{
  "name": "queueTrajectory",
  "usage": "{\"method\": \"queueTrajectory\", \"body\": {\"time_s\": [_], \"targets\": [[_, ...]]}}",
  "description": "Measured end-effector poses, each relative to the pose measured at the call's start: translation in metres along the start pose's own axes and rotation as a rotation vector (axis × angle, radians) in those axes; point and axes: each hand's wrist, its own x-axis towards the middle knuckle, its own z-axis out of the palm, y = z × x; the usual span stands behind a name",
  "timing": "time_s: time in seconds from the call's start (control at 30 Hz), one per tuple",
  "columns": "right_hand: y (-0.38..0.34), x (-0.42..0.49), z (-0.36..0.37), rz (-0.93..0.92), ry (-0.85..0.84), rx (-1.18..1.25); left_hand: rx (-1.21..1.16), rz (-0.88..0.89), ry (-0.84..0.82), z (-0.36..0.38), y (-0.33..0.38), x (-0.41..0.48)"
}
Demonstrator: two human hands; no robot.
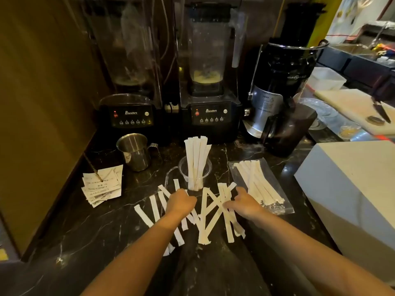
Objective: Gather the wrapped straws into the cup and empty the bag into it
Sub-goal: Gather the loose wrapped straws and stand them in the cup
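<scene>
Dark marble counter (102, 227), contents listed left to right.

Paper slips (102, 186): a fanned pile at the left, a thin stick lying across them.
Steel pitcher (134, 151): upright, beyond the slips, in front of the left blender (128, 82).
Loose wrapped straws (205, 216): scattered flat and crossing one another across the near centre.
Left hand (180, 202): palm down on the left part of the scatter, fingers curled under; whether it grips any straw cannot be told.
Clear plastic cup (195, 175): upright, just beyond the hands, holding a bundle of wrapped straws standing on end, in front of the right blender (210, 82).
Right hand (244, 202): palm down, fingers loosely spread, fingertips touching the right part of the scatter; nothing lifted.
Clear bag (260, 186): lying flat just right of the right hand, wrapped straws inside.
Black juicer (282, 97): far right of the blenders.
White box (350, 193): at the right edge.
</scene>
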Motion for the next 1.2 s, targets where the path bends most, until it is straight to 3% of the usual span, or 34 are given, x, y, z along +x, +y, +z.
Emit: {"method": "queueTrajectory", "body": {"time_s": [0.2, 0.53, 1.2], "targets": [[-0.004, 0.007, 0.006, 0.131, 0.015, 0.008, -0.06, -0.085, -0.034, 0.004, 0.005, 0.011], [-0.009, 0.009, 0.015, 0.242, 0.007, 0.163, -0.094, -0.073, -0.079, 0.022, 0.019, 0.012], [-0.013, 0.019, 0.027, 0.218, 0.023, 0.258, -0.038, -0.024, -0.175, 0.041, 0.035, 0.025]]}}
